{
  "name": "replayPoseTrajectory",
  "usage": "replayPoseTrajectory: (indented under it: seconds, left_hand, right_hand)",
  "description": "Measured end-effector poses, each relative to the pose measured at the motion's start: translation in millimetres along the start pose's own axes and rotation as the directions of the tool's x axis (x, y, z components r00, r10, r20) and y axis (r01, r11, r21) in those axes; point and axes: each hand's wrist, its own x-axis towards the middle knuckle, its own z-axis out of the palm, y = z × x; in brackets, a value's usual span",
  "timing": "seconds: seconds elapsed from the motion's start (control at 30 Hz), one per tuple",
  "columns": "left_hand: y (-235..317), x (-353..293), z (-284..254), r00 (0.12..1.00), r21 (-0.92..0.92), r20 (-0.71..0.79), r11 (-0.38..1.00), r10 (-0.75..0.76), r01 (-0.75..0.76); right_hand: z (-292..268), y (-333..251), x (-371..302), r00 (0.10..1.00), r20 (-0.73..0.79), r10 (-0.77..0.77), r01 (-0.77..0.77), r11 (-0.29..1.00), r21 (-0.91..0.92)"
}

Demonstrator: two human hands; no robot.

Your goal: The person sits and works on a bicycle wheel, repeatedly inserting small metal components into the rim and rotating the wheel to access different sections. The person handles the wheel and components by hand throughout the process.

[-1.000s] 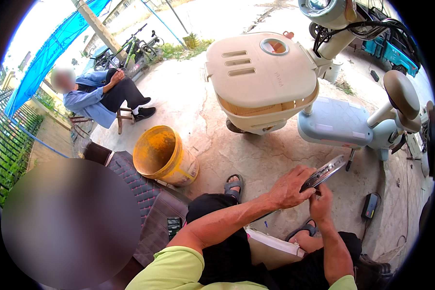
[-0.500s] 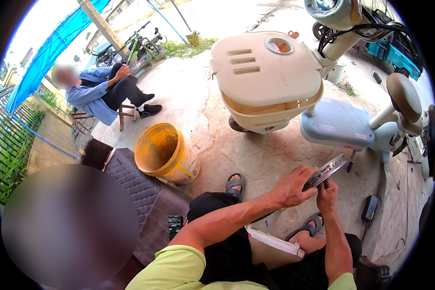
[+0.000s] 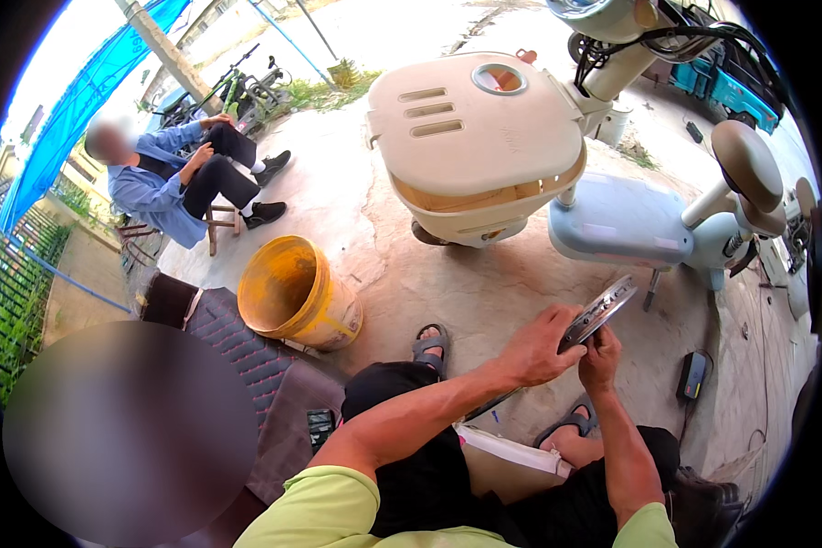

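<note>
My left grip [image 3: 541,347] holds the shiny metal rim [image 3: 609,305] above the ground [image 3: 402,283]; my right grip [image 3: 599,356] curls close against it, how tightly I can't tell. Its long way points forward and right, past both grips

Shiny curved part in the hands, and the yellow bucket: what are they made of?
The shiny part is probably polished metal: it's silvery with bright gleams. The yellow bucket looks like plastic, stained inside, with a thick rounded rim.
</note>
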Motion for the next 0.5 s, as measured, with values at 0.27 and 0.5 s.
replayPoseTrajectory:
  seconds: [0.27,0.5]
  left_hand:
    - [2.4,0.5,-2.9,0.999,0.046,0.047,0.999,-0.003,0.001]
    - [-0.9,-0.7,-0.4,0.999,0.047,0.041,0.999,-0.010,0.008]
  right_hand:
    - [-21.9,-16.7,11.3,0.999,-0.018,0.044,-0.045,0.998,-0.053]
    - [-28.8,10.6,21.6,0.976,-0.101,0.192,-0.180,0.977,0.117]
